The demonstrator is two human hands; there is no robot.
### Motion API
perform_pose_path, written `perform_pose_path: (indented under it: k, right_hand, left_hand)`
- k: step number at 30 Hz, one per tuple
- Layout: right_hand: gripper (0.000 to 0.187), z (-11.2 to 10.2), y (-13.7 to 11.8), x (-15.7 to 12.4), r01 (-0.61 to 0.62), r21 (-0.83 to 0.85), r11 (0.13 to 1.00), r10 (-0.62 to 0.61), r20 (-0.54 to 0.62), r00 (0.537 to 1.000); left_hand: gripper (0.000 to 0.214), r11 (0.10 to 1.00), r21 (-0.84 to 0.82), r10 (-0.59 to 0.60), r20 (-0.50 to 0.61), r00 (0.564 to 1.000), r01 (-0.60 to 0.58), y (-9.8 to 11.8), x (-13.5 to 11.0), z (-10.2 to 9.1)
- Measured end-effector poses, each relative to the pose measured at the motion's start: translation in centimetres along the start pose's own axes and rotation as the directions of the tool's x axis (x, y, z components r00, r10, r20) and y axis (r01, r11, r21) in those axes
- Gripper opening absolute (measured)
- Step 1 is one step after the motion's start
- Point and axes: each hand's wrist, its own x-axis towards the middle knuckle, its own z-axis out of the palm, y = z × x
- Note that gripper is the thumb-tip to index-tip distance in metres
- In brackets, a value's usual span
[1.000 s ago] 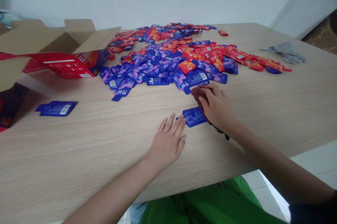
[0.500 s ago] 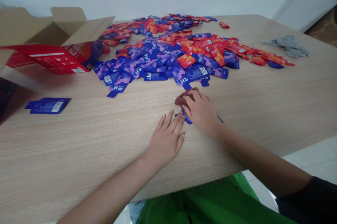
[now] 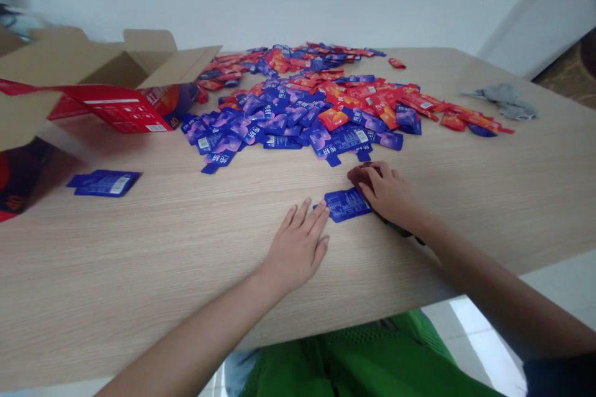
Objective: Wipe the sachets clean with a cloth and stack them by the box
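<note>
My left hand lies flat on the wooden table, fingers stretched out, its fingertips touching the left edge of a single blue packet. My right hand rests at that packet's right edge, fingers curled over a dark reddish-brown cloth-like thing; something dark also shows under its wrist. Just beyond both hands spreads a big pile of blue and red packets.
A small stack of blue packets lies at the left. An open cardboard box and a flattened red carton stand at the back left. A grey cloth lies at the far right. My green clothing shows below the table's edge.
My right hand slid left over the blue packet with the dark thing, then back to the right, uncovering the packet again. My left hand stayed flat in place.
</note>
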Motion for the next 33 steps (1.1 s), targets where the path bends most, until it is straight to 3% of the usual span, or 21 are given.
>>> perform_pose_path:
  k: [3, 7, 11, 14, 17, 22, 26, 30, 33]
  right_hand:
    - [0.037, -1.0, -0.5, 0.6, 0.009, 0.031, 0.999, -0.009, -0.028, 1.0]
    - [0.035, -2.1, -3.8, 0.8, 0.098, 0.133, 0.986, -0.08, -0.138, 0.987]
    - [0.032, -1.6, -7.4, 0.1, 0.278, 0.126, 0.952, -0.272, -0.068, 0.96]
    - [0.033, -0.8, -7.9, -0.4, 0.281, 0.066, 0.957, -0.28, -0.013, 0.96]
    - [0.034, -0.4, -6.6, -0.5, 0.193, 0.033, 0.981, -0.193, -0.009, 0.981]
    - [0.038, 0.1, -2.2, -0.4, 0.039, 0.047, 0.998, -0.038, -0.014, 0.999]
    - [0.04, 0.6, 1.6, 0.1, 0.028, 0.143, 0.989, -0.028, -0.005, 1.0]
    - [0.035, 0.4, 4.5, 1.3, 0.046, 0.368, 0.929, -0.047, -0.006, 0.999]
    - [0.031, 0.4, 5.1, 1.9, 0.065, 0.438, 0.897, -0.066, -0.014, 0.998]
  left_hand:
    - [0.054, 1.0, 0.004, -0.002, -0.004, 1.0, 0.002, -0.1, -0.1, 0.1]
    - [0.054, 1.0, -0.002, -0.001, 0.003, 1.0, 0.001, 0.0, 0.0, 0.0]
    - [0.053, 1.0, 0.016, -0.017, 0.026, 1.0, 0.016, 0.1, 0.1, -0.1]
    - [0.053, 1.0, 0.019, -0.02, 0.032, 0.999, 0.019, 0.1, 0.1, -0.3]
    - [0.054, 1.0, 0.008, -0.015, 0.03, 0.999, 0.014, 0.2, 0.2, -0.4]
    - [0.055, 1.0, 0.002, -0.031, 0.063, 0.998, 0.031, 0.5, 0.1, -0.2]
    - [0.053, 0.999, 0.005, -0.046, 0.071, 0.996, 0.046, 0.8, 0.7, -1.2]
    - [0.035, 0.991, -0.025, -0.128, 0.109, 0.986, 0.131, 0.8, 3.6, -3.7]
    - [0.043, 0.982, -0.003, -0.189, 0.077, 0.979, 0.19, 1.1, 6.9, -4.7]
